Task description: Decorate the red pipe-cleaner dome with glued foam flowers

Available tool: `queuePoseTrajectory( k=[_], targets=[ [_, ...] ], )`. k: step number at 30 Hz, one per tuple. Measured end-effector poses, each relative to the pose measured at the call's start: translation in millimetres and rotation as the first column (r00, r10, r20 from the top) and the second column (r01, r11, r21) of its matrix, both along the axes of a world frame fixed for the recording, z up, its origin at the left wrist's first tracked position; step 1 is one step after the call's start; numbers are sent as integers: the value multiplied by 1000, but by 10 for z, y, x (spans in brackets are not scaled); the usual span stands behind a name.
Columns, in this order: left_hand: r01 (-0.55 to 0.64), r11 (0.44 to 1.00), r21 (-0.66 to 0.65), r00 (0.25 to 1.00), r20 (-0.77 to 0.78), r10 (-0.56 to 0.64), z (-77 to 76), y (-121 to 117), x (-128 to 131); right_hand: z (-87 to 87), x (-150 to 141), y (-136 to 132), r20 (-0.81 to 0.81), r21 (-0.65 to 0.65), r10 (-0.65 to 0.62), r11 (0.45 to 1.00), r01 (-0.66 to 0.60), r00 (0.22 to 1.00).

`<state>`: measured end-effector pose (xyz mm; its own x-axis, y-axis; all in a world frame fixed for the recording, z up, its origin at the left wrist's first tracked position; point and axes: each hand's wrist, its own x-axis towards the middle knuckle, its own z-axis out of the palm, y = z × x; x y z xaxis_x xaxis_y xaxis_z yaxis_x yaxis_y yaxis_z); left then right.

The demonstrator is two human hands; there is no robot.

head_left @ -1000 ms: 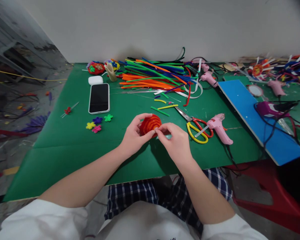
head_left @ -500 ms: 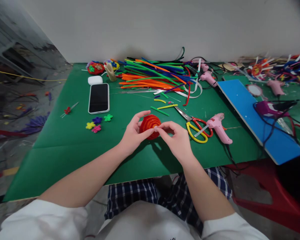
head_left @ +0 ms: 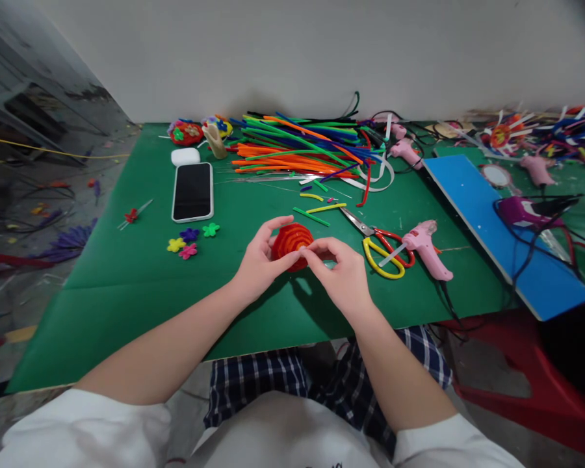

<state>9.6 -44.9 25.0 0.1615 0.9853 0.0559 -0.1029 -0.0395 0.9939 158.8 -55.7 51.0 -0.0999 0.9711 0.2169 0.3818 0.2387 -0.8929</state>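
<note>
A round red-and-orange coil of pipe cleaners is held over the green table. My left hand is closed around its left side, thumb across the front and fingers behind. My right hand pinches at its lower right, thumb and forefinger meeting the tip of my left thumb; whatever lies between those fingertips is too small or hidden to name. To the right lie scissors with red and yellow handles and a pink glue gun. Short yellow and green pipe-cleaner pieces rest just beyond my hands.
Small fuzzy flowers and a phone lie to the left, below a white case. Bundled pipe cleaners spread along the back. A blue board with a corded purple tool is at the right.
My right hand has shifted very slightly left, its fingertips pressing closer against my left thumb. The coil and my left hand stay almost in place.
</note>
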Motion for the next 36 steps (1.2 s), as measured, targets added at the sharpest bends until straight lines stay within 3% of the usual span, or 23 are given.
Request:
queuePoseTrajectory(
  k=[12, 36],
  targets=[
    [-19, 1000, -1, 1000, -3, 19, 12, -5, 14, -27, 10, 9, -54, -80, 20, 997, -24, 998],
    [-33, 999, 37, 999, 0, 33, -35, 5, 27, -39, -36, -15, 62, 30, -17, 999, 16, 998]
  ],
)
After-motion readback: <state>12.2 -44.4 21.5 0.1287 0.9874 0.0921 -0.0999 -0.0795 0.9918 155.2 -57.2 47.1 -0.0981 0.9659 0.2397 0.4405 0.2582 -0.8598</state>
